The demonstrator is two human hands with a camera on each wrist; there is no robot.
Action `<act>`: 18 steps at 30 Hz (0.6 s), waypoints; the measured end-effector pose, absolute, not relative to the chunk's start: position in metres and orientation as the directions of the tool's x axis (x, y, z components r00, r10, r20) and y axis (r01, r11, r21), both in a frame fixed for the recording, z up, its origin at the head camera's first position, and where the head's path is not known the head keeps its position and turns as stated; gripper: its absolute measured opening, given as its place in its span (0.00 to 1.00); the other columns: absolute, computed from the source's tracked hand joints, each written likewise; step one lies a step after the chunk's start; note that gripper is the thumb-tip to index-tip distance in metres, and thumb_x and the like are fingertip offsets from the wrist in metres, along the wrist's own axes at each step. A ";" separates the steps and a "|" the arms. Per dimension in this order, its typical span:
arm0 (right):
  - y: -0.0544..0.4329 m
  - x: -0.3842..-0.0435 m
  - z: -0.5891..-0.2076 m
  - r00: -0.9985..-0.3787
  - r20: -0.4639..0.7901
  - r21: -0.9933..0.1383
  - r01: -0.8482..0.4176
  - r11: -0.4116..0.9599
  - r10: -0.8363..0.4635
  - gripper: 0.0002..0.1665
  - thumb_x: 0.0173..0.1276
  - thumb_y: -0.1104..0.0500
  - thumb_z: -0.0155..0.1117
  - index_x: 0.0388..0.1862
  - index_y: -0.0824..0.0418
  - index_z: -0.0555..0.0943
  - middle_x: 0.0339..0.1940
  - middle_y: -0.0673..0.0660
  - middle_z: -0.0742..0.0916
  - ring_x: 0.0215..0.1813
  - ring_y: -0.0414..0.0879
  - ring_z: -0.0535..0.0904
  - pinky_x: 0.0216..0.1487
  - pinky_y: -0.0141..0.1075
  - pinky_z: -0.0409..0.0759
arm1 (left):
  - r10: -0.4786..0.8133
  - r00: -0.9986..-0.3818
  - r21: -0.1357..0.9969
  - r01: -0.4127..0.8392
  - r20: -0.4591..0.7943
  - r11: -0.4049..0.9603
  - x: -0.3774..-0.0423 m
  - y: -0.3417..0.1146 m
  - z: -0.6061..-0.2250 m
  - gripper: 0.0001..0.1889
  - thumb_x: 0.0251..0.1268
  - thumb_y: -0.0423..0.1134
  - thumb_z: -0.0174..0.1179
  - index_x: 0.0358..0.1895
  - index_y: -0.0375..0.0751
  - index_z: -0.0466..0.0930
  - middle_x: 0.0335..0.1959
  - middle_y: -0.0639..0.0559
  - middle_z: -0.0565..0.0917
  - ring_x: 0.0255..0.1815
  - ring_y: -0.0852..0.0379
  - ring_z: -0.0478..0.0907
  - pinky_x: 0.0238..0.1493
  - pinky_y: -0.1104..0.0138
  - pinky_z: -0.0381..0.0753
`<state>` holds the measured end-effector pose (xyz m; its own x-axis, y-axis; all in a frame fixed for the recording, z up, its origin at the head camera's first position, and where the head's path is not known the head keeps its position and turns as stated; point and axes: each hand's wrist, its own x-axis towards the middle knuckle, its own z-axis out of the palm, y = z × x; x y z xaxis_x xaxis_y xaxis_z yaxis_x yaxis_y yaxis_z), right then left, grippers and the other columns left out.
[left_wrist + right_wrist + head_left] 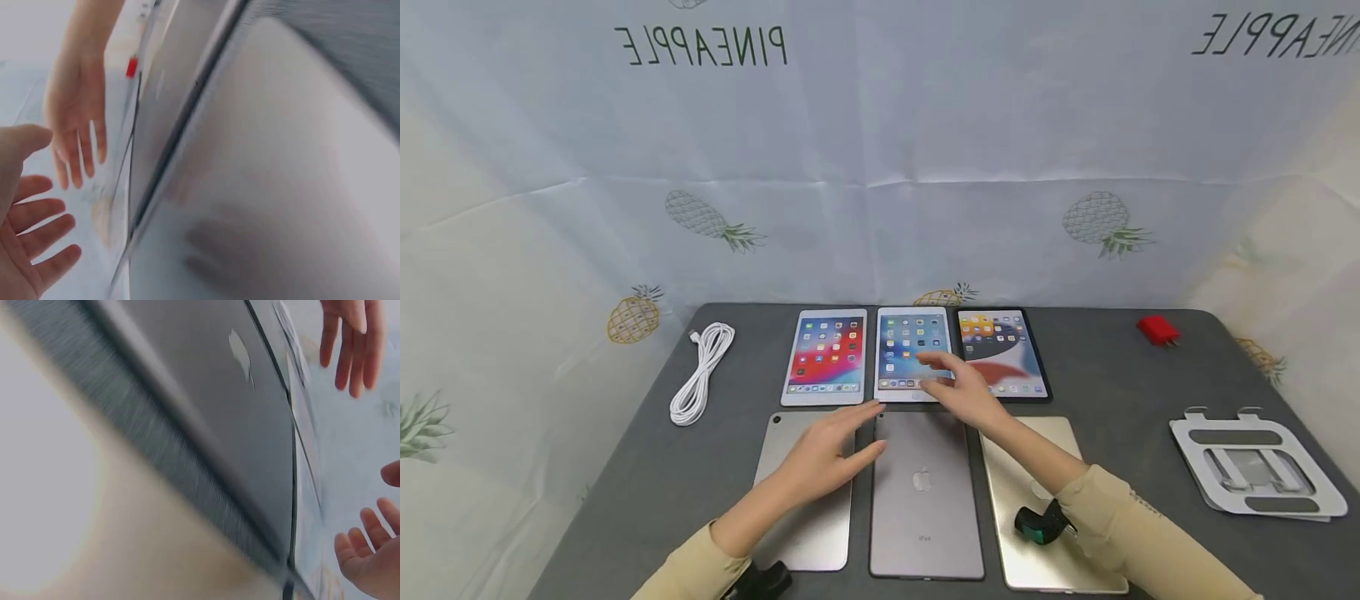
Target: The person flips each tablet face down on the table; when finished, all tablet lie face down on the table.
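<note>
From the grey tablet (925, 517), the left hand (826, 457) lies loose-fingered, empty, at ten o'clock; the right hand (967, 393), likewise, is over the white tablet (913, 333) at twelve. A light touch would suit, I'd say.

Illumination is bright and diffuse. Head view: the grey tablet (925, 529) renders clearly; the backdrop (880, 117) behind it carries a cool cast. Wrist views: foreground focus is soft; glare washes the silver tablet (300, 125) left of the grey tablet; whiteout covers part of the gold tablet (62, 487) right of it.
</note>
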<state>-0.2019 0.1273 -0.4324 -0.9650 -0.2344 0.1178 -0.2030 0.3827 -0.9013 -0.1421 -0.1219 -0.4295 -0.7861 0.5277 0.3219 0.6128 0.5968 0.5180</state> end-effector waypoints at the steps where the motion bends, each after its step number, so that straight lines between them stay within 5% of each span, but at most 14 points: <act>1: 0.135 -0.202 -0.432 -0.970 0.110 -0.902 -0.189 0.389 -0.217 0.26 0.67 0.65 0.63 0.64 0.64 0.75 0.62 0.62 0.79 0.66 0.58 0.72 0.64 0.52 0.72 | 0.534 -0.787 0.549 0.605 0.308 0.577 -0.147 -0.113 -0.430 0.28 0.65 0.49 0.64 0.66 0.43 0.74 0.65 0.50 0.76 0.65 0.52 0.72 0.62 0.53 0.73; 8: 0.188 -0.197 -0.428 -0.994 0.010 -0.913 -0.055 0.404 -0.112 0.27 0.71 0.61 0.60 0.68 0.64 0.70 0.64 0.66 0.77 0.66 0.61 0.71 0.64 0.56 0.70 | 0.511 -0.827 0.769 0.480 0.236 0.423 -0.173 -0.058 -0.436 0.29 0.67 0.44 0.61 0.70 0.39 0.68 0.67 0.47 0.73 0.68 0.51 0.69 0.65 0.56 0.70; 18: 0.240 -0.186 -0.431 -0.999 -0.038 -0.900 0.048 0.433 0.032 0.33 0.74 0.56 0.58 0.74 0.64 0.62 0.71 0.67 0.68 0.72 0.62 0.59 0.68 0.58 0.61 | 0.343 -0.938 0.987 0.095 0.046 0.127 -0.188 0.006 -0.447 0.30 0.67 0.40 0.60 0.69 0.31 0.65 0.68 0.38 0.70 0.69 0.46 0.67 0.68 0.59 0.66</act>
